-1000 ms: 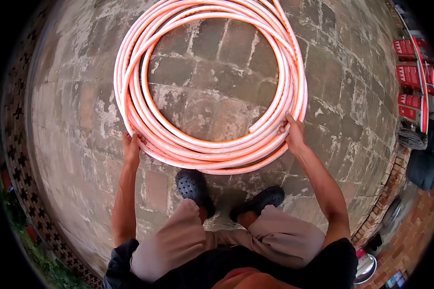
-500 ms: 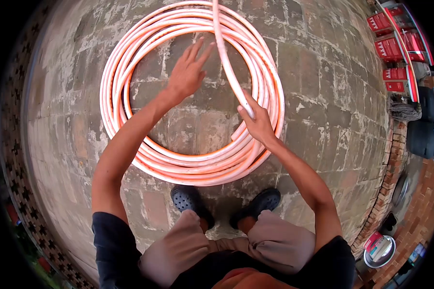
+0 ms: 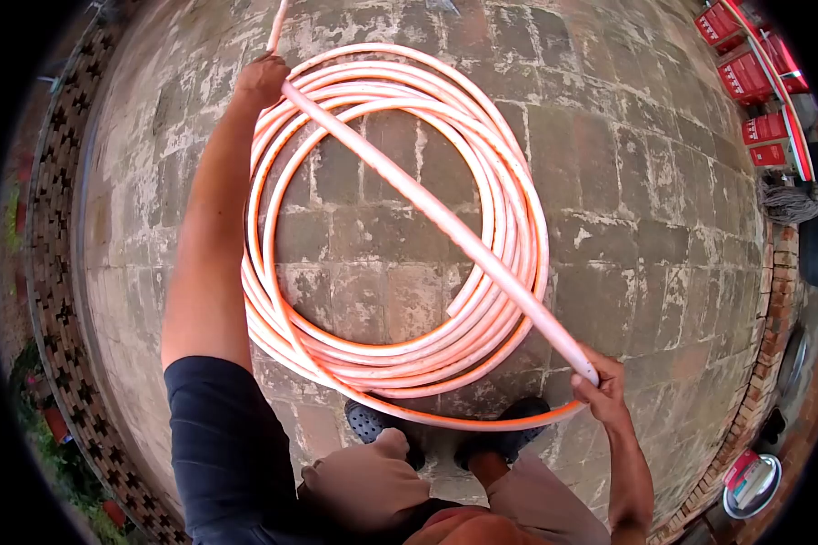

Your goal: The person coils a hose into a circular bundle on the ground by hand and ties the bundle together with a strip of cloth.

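A pinkish-orange hose (image 3: pixel 409 186) lies in a wide coil of several loops on the paved floor. Its free run crosses diagonally above the coil between my two hands. My left hand (image 3: pixel 264 80) is closed around the hose at the upper left, beyond the coil's far side, and more hose leads away upward from it. At the lower right, my right hand (image 3: pixel 602 386) grips the hose outside the coil; from there a loop curves back left past my shoes. One cut end of the hose shows inside the ring.
My dark clogs (image 3: pixel 509 434) stand at the coil's near edge. Red boxes (image 3: pixel 745 77) sit on a rack at the upper right, with a grey mop head (image 3: pixel 791 200) below. A metal basin (image 3: pixel 753 486) is at the lower right. A patterned brick wall (image 3: pixel 54 272) borders the left.
My left hand has gone from open inside the ring to gripping the hose at upper left. The right hand has moved down and right with the hose, drawing a loop towards my feet.
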The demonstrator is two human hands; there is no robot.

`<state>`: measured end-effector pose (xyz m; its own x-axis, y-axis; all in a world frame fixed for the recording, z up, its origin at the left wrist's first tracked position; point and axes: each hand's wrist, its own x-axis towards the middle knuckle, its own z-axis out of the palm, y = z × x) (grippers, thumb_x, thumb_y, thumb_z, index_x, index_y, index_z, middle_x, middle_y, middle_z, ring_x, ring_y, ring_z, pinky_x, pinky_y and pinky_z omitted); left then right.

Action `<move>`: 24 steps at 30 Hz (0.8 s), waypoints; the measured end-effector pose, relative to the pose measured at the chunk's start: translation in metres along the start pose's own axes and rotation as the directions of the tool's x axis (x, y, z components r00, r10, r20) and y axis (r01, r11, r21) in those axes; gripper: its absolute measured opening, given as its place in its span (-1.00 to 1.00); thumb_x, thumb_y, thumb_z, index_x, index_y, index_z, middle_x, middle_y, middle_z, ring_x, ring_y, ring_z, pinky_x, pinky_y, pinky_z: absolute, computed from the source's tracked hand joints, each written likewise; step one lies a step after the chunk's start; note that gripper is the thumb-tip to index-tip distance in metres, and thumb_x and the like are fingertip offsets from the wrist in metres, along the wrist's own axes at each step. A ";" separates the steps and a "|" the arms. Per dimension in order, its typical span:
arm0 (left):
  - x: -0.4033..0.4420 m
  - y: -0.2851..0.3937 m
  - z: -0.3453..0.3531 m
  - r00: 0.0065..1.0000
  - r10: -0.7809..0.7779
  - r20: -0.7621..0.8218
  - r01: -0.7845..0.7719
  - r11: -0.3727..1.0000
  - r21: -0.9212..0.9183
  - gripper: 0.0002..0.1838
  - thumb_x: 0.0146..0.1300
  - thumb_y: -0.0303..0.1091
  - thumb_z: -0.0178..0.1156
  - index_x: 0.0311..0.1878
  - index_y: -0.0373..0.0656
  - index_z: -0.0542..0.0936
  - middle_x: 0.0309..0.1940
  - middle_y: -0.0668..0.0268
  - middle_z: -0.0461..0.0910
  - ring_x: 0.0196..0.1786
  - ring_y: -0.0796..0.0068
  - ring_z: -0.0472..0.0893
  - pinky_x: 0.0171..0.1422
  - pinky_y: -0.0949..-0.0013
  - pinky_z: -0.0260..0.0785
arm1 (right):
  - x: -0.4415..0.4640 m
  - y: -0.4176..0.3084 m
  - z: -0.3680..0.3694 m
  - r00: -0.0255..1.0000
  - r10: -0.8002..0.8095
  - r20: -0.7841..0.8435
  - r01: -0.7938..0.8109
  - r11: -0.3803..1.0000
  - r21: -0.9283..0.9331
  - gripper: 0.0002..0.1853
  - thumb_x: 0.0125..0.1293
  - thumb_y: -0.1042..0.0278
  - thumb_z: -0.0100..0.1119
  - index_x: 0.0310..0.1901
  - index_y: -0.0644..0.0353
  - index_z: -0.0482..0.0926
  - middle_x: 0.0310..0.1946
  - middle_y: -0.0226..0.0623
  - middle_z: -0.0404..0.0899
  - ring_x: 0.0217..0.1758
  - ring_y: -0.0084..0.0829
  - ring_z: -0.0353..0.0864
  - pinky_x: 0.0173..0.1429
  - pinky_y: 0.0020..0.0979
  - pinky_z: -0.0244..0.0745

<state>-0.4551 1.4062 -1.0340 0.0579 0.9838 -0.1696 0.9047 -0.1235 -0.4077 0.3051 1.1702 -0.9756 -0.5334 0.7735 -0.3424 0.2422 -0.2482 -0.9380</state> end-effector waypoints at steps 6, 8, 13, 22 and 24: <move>-0.152 -0.085 0.010 0.999 -0.027 0.023 0.025 0.998 0.054 -0.75 0.44 -0.16 0.27 -0.24 -0.12 0.75 -0.20 0.13 0.77 0.05 0.04 0.72 0.25 0.05 0.58 | 0.092 0.025 -0.015 0.938 0.023 -0.345 0.006 0.997 0.083 -0.43 0.65 0.17 0.28 0.54 0.26 0.48 -0.49 -0.61 0.39 -0.66 -0.81 0.16 -0.62 -0.60 0.03; -0.200 -0.084 -0.001 0.976 -0.168 0.135 0.149 0.979 0.142 -0.56 0.53 -0.01 0.22 -0.32 -0.17 0.77 -0.30 0.03 0.76 -0.10 -0.03 0.75 0.15 0.01 0.59 | 0.162 0.009 0.002 0.910 0.078 -0.408 -0.015 0.988 0.157 -0.50 0.68 0.20 0.23 0.51 0.20 0.52 -0.43 -0.60 0.44 -0.63 -0.83 0.16 -0.62 -0.62 0.06; -0.305 -0.028 -0.007 0.743 -0.668 -0.025 0.668 0.739 0.089 -0.57 0.50 0.00 0.27 -0.33 -0.17 0.79 -0.36 0.00 0.79 -0.24 -0.09 0.82 -0.17 -0.06 0.64 | 0.378 0.029 0.030 0.848 -0.419 -0.325 0.342 0.901 -0.268 -0.55 0.57 0.24 0.38 0.39 0.19 0.69 0.05 -0.27 0.85 -0.04 -0.58 0.72 0.09 -0.47 0.61; -0.408 0.167 0.026 0.592 -0.758 0.274 0.790 0.613 -0.010 -0.60 0.35 0.09 0.44 -0.26 -0.10 0.81 -0.32 0.06 0.82 -0.21 -0.05 0.84 -0.12 -0.03 0.64 | 0.417 -0.035 0.119 0.692 -0.715 -0.097 0.475 0.553 -0.684 -0.59 0.43 0.40 0.32 0.29 0.07 0.76 0.46 -0.15 0.61 0.53 -0.01 0.48 0.64 -0.11 0.37; -0.387 0.194 0.025 0.610 -0.735 0.297 0.786 0.608 -0.109 -0.56 0.40 0.13 0.41 -0.19 -0.12 0.78 -0.33 0.07 0.82 -0.18 -0.09 0.83 -0.08 -0.09 0.63 | 0.382 -0.023 0.141 0.709 -0.705 -0.014 0.506 0.522 -0.687 -0.62 0.45 0.43 0.30 0.26 0.12 0.77 0.43 -0.18 0.62 0.54 -0.03 0.47 0.64 -0.11 0.37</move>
<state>-0.3128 0.9980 -1.0694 -0.7547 0.6523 -0.0700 0.6420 0.7124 -0.2833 -0.0189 1.3890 -1.0931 -0.5377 0.7312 0.4197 0.4129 0.6624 -0.6250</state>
